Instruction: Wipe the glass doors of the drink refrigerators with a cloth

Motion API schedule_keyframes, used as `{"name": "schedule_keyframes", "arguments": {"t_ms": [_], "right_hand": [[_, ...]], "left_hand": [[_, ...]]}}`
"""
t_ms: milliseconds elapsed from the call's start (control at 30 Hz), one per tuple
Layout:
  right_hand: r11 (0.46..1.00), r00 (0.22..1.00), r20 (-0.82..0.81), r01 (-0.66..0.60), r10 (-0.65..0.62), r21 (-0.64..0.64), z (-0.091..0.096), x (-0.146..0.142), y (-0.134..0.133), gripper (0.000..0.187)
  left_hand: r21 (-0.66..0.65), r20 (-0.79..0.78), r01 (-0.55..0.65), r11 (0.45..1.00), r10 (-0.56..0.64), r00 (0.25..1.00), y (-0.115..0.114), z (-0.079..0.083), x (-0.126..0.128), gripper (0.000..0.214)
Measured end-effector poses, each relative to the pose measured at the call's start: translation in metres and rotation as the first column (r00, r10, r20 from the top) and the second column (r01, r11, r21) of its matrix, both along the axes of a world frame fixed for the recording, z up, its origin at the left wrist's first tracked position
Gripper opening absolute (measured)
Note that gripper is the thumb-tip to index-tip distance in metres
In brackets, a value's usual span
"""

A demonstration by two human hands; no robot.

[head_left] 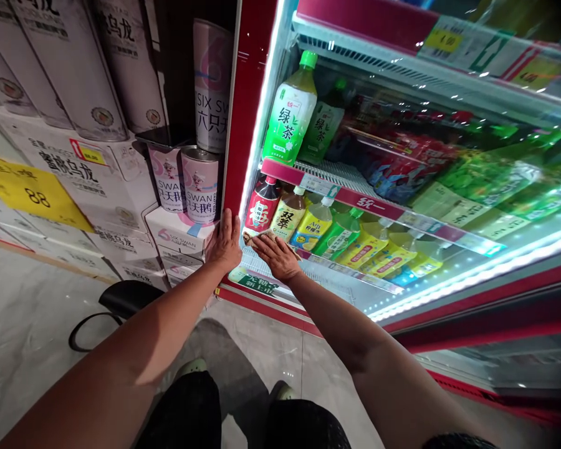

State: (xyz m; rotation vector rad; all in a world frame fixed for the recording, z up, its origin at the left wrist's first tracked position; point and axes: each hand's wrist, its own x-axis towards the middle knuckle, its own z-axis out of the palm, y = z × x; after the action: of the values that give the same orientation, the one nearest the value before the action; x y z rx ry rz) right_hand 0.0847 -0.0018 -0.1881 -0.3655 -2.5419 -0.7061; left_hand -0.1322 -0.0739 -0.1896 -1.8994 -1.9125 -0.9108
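- There's the left hand (pixel 224 243), up and flat, its back to the camera, fingers close together and pointing to 12 o'clock.
- The left forearm (pixel 168 312) comes in bare from 7 o'clock in one long straight line, the wrist barely bent.
- Over to the right hand (pixel 277 255): it is flat as well, back of the hand showing, fingers stretched out toward 10 o'clock.
- The right arm (pixel 336 318) reaches in from 4 o'clock, elbow well extended, the wrist in line with the forearm.
- The two hands sit just beside each other, the left at 9 o'clock of the right. From this angle they seem not to touch.
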Motion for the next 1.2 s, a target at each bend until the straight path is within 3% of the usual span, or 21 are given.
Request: {"name": "schedule_keyframes", "arguments": {"t_ms": [200, 267, 433, 533, 667, 767, 900, 1033, 1133, 1200], "right_hand": [[0.994, 0.992, -0.066, 0.105, -0.107, -0.042, 0.017, 0.022, 0.004, 0.066], [0.991, 0.986, -0.101, 0.128, -0.132, -0.043, 0.012, 0.034, 0.004, 0.064], [0.999, 0.997, -0.065, 0.051, -0.052, -0.014, -0.017, 0.062, -0.002, 0.054], [0.999, 0.997, -0.053, 0.050, -0.051, -0.019, -0.010, 0.072, -0.002, 0.054], [0.980, 0.969, -0.145, 0.201, -0.201, -0.015, 0.006, 0.091, 0.004, 0.065], [0.969, 0.953, -0.188, 0.246, -0.237, 0.026, -0.006, 0.112, 0.005, 0.063], [0.978, 0.970, -0.128, 0.209, -0.205, 0.021, -0.030, 0.138, 0.003, 0.058], [0.973, 0.972, -0.054, 0.225, -0.227, -0.044, -0.024, 0.149, 0.003, 0.059], [0.942, 0.937, -0.121, 0.315, -0.328, -0.111, -0.018, 0.155, 0.005, 0.065], [0.933, 0.922, -0.166, 0.329, -0.350, -0.143, -0.024, 0.161, 0.006, 0.067]], "left_hand": [[0.002, 0.092, 0.035, 0.999, -0.035, 0.995, 0.006, -0.006, 0.006, 0.109], [0.027, 0.130, 0.050, 0.998, -0.053, 0.990, 0.008, -0.007, 0.009, 0.111], [0.020, 0.160, 0.040, 0.999, -0.043, 0.986, 0.008, -0.005, 0.012, 0.113], [-0.021, 0.163, 0.039, 0.999, -0.035, 0.986, 0.006, -0.001, 0.011, 0.114], [-0.055, 0.160, 0.023, 0.998, -0.014, 0.987, 0.006, 0.004, 0.014, 0.117], [-0.062, 0.144, 0.002, 0.998, 0.007, 0.990, 0.007, 0.004, 0.017, 0.117], [-0.058, 0.112, -0.015, 0.998, 0.021, 0.993, 0.007, 0.002, 0.017, 0.120], [-0.040, 0.120, -0.001, 0.999, 0.005, 0.993, 0.007, 0.003, 0.018, 0.117], [-0.033, 0.138, -0.001, 0.999, 0.006, 0.990, 0.007, 0.003, 0.022, 0.115], [-0.032, 0.148, -0.008, 0.999, 0.013, 0.989, 0.008, 0.003, 0.024, 0.115]]}}
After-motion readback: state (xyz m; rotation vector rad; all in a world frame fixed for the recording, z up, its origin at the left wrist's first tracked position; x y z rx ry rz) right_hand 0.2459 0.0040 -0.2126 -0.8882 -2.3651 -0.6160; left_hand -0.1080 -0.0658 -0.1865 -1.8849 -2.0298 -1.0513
